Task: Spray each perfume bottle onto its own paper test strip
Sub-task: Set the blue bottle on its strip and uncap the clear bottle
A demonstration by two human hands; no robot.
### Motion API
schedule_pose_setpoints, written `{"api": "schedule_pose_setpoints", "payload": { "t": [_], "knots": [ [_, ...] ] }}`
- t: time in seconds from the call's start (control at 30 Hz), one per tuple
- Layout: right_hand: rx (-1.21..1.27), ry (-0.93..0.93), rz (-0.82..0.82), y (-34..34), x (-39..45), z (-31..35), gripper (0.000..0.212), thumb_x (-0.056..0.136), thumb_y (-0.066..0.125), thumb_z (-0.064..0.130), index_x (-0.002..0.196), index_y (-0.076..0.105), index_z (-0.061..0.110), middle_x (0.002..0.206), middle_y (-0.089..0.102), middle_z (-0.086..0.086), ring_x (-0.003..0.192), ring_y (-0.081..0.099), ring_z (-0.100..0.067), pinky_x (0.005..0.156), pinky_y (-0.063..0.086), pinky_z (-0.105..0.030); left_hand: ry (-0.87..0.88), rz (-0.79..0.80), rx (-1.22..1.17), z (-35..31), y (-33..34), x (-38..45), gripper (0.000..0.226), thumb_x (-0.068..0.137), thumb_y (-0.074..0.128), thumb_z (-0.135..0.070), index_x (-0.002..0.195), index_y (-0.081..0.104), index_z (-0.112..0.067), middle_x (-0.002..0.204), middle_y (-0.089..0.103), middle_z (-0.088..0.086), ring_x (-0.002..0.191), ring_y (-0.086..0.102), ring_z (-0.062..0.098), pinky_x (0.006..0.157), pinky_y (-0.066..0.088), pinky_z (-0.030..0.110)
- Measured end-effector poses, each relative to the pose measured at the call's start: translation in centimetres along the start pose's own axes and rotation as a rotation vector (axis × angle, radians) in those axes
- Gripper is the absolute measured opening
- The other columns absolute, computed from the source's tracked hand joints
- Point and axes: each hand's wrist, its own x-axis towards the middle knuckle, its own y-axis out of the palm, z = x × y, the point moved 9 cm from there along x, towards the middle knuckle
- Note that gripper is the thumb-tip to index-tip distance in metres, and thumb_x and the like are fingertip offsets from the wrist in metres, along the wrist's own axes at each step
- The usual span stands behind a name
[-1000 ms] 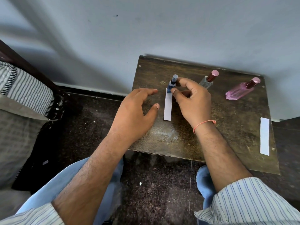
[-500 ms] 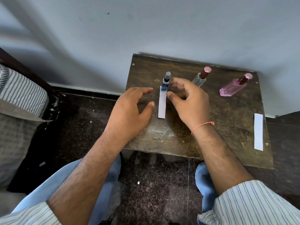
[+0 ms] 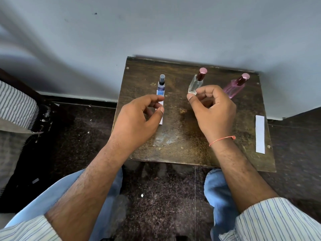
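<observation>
Three perfume bottles stand along the far side of the small wooden table (image 3: 175, 136). A small blue bottle (image 3: 161, 83) stands on the far end of a white paper strip (image 3: 161, 120). A clear bottle with a maroon cap (image 3: 196, 82) is in the middle and a pink bottle (image 3: 234, 87) is on the right. My left hand (image 3: 137, 119) hovers over the strip with loosely curled fingers, its thumb tip over the paper. My right hand (image 3: 212, 108) is at the clear bottle's base, thumb and forefinger curved beside it, holding nothing.
A second white strip (image 3: 260, 134) lies near the table's right edge. The table stands against a pale wall, and dark stone floor surrounds it. Striped bedding (image 3: 15, 105) is at the left, and my knees are under the near table edge.
My right hand let go of the blue bottle and moved right to the clear bottle. My left hand shifted over the strip. The blue bottle now stands on the strip's far end.
</observation>
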Motion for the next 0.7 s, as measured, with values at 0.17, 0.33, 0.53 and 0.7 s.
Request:
{"api": "schedule_pose_setpoints", "payload": {
  "t": [0.17,0.33,0.53,0.7],
  "knots": [
    [-0.026,0.01,0.001,-0.6,0.7,-1.0,0.032,0.087,0.09,0.032,0.112,0.074,0.022,0.11,0.072,0.004,0.072,0.068,-0.01,0.066,0.053,-0.016,-0.046,0.043,-0.031,0.3,1.5,0.0,0.019,0.102,0.071,-0.031,0.119,0.078,-0.038,0.081,0.074,-0.024,0.067,0.067,0.022,0.06,0.056,0.026],
    [-0.045,0.05,0.05,-0.1,1.2,-1.8,0.047,0.088,0.089,0.032,0.131,0.069,0.026,0.127,0.068,0.013,0.075,0.07,-0.002,0.07,0.051,-0.01,-0.034,0.103,-0.052,0.1,2.5,0.2,0.015,0.104,0.067,-0.036,0.113,0.079,-0.039,0.086,0.081,0.006,0.071,0.069,0.032,0.058,0.058,0.043],
    [-0.068,0.093,0.105,0.8,1.8,-2.1,0.055,0.092,0.086,0.03,0.143,0.063,0.028,0.144,0.065,0.02,0.075,0.07,0.002,0.072,0.047,-0.005,-0.037,0.117,-0.06,-0.2,2.6,0.2,0.014,0.105,0.066,-0.035,0.108,0.078,-0.043,0.085,0.082,-0.002,0.069,0.069,0.032,0.055,0.057,0.047],
    [-0.036,0.095,0.111,1.3,1.8,-1.9,0.058,0.092,0.085,0.028,0.145,0.062,0.031,0.144,0.066,0.024,0.069,0.07,-0.001,0.078,0.057,-0.019,-0.026,0.105,-0.059,0.2,2.1,0.3,0.016,0.105,0.066,-0.031,0.106,0.077,-0.043,0.087,0.082,-0.011,0.055,0.057,0.011,0.047,0.044,0.028]
  ]
}}
